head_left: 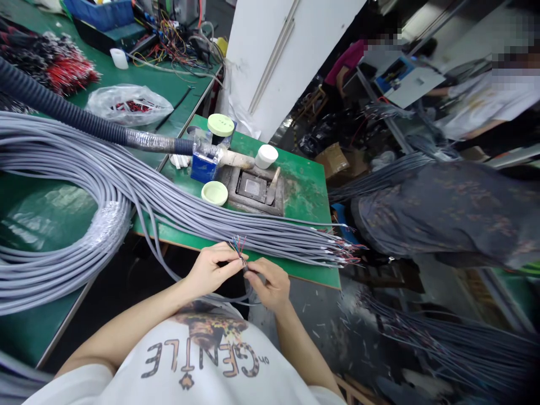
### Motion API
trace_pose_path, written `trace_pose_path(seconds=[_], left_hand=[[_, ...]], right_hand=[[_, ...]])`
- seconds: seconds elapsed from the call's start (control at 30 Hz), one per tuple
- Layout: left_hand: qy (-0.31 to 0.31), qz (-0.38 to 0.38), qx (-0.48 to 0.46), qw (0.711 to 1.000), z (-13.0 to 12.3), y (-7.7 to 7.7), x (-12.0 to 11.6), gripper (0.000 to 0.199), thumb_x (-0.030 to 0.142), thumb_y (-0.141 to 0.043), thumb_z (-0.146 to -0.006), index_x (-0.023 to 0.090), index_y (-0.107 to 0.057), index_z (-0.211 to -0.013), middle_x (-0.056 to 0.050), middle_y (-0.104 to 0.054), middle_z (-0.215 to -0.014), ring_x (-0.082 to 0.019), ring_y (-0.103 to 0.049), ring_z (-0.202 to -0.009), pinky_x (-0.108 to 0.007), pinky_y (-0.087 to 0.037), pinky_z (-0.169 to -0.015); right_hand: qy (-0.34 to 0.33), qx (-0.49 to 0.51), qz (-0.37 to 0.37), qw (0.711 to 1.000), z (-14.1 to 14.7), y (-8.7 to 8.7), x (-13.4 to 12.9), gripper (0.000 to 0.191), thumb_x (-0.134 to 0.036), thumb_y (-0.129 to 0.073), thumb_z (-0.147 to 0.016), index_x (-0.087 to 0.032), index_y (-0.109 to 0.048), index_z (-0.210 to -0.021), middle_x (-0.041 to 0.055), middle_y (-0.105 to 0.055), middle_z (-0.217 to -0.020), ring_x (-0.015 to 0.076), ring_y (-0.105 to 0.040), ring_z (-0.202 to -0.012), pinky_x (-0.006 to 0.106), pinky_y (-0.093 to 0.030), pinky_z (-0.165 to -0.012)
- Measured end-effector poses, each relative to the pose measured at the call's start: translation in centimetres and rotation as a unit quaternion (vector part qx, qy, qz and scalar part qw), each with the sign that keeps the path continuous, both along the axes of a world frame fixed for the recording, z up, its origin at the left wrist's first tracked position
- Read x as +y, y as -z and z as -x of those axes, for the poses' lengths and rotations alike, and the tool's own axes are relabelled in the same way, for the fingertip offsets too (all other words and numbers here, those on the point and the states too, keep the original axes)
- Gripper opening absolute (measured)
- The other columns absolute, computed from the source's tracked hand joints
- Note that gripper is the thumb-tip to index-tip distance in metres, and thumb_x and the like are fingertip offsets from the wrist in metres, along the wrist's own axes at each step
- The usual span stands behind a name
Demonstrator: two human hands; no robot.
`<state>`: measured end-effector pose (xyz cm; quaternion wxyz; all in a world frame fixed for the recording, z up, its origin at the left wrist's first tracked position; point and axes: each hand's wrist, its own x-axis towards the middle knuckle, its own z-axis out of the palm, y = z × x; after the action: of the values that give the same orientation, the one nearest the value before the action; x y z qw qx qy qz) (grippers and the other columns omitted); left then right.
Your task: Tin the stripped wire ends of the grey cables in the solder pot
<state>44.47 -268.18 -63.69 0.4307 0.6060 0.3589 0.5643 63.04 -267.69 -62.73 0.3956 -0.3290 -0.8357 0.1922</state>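
My left hand [214,269] pinches the fanned-out thin wires [238,246], red, blue and white among them, at the stripped end of a grey cable. Just beside it, my right hand [270,282] is closed around the grey cable's end [245,268], thumb against fingers. Both hands meet in front of the table's near edge. Behind them lies a thick bundle of grey cables [219,224], whose stripped ends [343,252] show coloured wires at the right. The held cable's lower run is partly hidden by my hands and arms.
A solder pot [253,187] sits on the green table [310,191], with a flat tool resting on it. Around it are a pale dish [214,193], a white cup [266,156] and a ribbed hose [97,126]. A cable coil [101,225] lies left. Other people stand at right.
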Motion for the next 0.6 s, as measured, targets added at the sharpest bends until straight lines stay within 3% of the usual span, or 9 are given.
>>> trace_pose_path(seconds=[0.3, 0.47, 0.6], left_hand=[[0.035, 0.079, -0.044, 0.995, -0.1, -0.1, 0.0, 0.015, 0.028, -0.067, -0.079, 0.017, -0.077, -0.08, -0.008, -0.072, -0.077, -0.015, -0.059, -0.07, -0.026, -0.048, -0.067], [0.079, 0.217, -0.209, 0.95, 0.2, 0.8, 0.7, 0.021, 0.035, -0.073, -0.074, 0.014, -0.075, -0.079, -0.006, -0.071, -0.074, -0.014, -0.062, -0.068, -0.025, -0.05, -0.069], [0.092, 0.252, -0.279, 0.922, 0.4, 0.8, 1.5, 0.028, 0.038, -0.079, -0.068, 0.013, -0.074, -0.08, -0.003, -0.068, -0.066, -0.009, -0.057, -0.056, -0.021, -0.047, -0.059]], right_hand=[[0.023, -0.018, 0.009, 1.0, 0.1, -0.1, -0.3, 0.005, -0.024, -0.061, -0.086, -0.021, -0.064, -0.087, 0.0005, -0.062, -0.065, 0.0128, -0.055, -0.056, 0.026, -0.044, -0.055], [0.002, -0.018, 0.005, 1.0, 0.1, -0.4, -0.3, 0.008, -0.024, -0.057, -0.089, -0.021, -0.064, -0.089, 0.001, -0.063, -0.066, 0.0135, -0.053, -0.057, 0.027, -0.043, -0.056], [-0.025, -0.016, 0.005, 1.0, 0.1, -0.2, -0.2, 0.008, -0.023, -0.056, -0.089, -0.021, -0.063, -0.09, 0.0015, -0.065, -0.07, 0.0135, -0.053, -0.058, 0.027, -0.042, -0.057]])
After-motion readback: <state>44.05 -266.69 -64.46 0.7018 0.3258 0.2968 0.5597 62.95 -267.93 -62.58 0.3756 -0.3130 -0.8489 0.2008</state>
